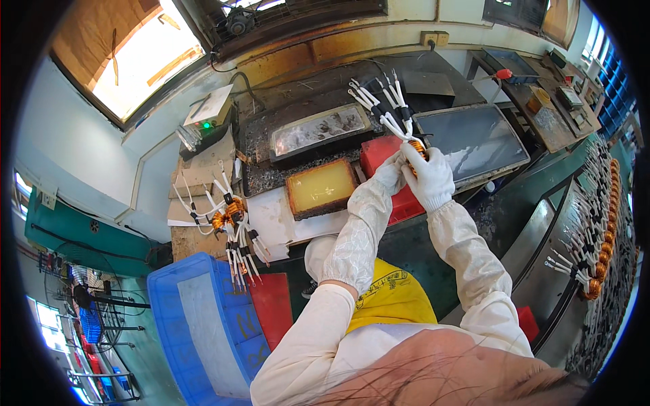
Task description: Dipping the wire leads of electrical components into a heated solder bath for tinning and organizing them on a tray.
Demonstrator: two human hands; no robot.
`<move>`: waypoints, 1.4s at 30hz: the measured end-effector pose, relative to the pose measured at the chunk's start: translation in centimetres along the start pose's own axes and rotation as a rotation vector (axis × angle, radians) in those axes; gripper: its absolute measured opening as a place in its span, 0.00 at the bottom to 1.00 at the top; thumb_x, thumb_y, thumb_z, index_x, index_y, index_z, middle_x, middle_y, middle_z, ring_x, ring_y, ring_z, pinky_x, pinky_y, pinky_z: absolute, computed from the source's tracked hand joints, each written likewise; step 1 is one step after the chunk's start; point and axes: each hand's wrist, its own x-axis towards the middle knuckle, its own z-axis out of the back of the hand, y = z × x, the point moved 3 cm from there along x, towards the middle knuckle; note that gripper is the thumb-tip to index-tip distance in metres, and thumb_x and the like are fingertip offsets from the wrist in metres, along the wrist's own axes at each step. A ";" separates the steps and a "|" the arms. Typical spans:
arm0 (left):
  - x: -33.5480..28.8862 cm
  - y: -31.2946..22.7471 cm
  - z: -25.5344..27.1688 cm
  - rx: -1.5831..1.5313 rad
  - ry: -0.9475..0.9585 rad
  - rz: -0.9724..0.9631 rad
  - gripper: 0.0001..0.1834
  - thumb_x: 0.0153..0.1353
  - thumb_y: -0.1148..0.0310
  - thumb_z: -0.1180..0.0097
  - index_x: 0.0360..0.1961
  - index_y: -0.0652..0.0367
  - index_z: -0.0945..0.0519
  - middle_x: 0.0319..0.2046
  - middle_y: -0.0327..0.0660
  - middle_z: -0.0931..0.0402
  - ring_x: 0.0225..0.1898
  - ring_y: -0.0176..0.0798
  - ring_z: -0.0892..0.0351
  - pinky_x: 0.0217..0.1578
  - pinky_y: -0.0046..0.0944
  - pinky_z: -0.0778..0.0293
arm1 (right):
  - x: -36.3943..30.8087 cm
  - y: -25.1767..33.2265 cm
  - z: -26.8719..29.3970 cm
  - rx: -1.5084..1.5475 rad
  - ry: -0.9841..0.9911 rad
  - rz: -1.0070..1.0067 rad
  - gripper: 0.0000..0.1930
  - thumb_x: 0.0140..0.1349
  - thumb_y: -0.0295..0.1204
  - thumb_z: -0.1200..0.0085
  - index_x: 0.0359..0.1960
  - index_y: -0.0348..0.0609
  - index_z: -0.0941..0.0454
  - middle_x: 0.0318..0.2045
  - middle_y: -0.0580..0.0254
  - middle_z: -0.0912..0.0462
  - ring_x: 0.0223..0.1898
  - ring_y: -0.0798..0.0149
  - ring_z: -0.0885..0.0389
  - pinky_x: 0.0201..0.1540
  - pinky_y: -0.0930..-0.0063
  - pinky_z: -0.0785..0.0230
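My right hand [431, 179], in a white glove, is closed around a copper-wound coil [418, 147]. White-sleeved leads [391, 122] with black bands and metal tips fan out from the coil, pointing away from me. Close against it on the left is my gloved left hand [391, 172], its fingers curled at the coil's near side and partly hidden. Beneath both hands lies a red box [404, 205]. At the left of the bench, more copper coils [230, 214] with similar leads lie in a pile.
A tray of silvery metal [318, 133] stands behind a yellow-filled tray [321, 189]. Right of my hands is a wide grey tray [477, 143]. A control box [210, 108] with a green light sits far left, a blue crate [203, 325] near left. Many coils [602, 250] line the right.
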 end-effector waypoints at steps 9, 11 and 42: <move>0.7 -0.1 -1.1 0.390 -0.200 -0.060 0.21 0.72 0.64 0.53 0.61 0.65 0.33 0.51 0.45 0.25 0.48 0.40 0.21 0.49 0.39 0.21 | 1.3 -2.8 0.0 0.245 0.090 -0.340 0.29 0.53 0.29 0.40 0.60 0.61 0.31 0.43 0.44 0.27 0.45 0.39 0.23 0.48 0.53 0.28; 1.0 -0.1 -1.0 0.489 -0.234 -0.060 0.22 0.72 0.65 0.53 0.61 0.66 0.34 0.51 0.45 0.25 0.48 0.39 0.21 0.49 0.39 0.22 | 1.3 -3.5 -0.4 0.276 0.044 -0.326 0.29 0.53 0.28 0.40 0.59 0.61 0.31 0.44 0.43 0.28 0.45 0.38 0.23 0.48 0.54 0.28; -9.8 4.5 -6.1 2.609 -0.284 -0.458 0.33 0.54 0.60 0.43 0.58 0.71 0.29 0.56 0.55 0.29 0.60 0.56 0.35 0.62 0.47 0.36 | -8.7 -3.7 -4.8 0.428 -0.519 -0.196 0.32 0.52 0.18 0.39 0.61 0.43 0.34 0.53 0.48 0.31 0.54 0.50 0.28 0.59 0.61 0.35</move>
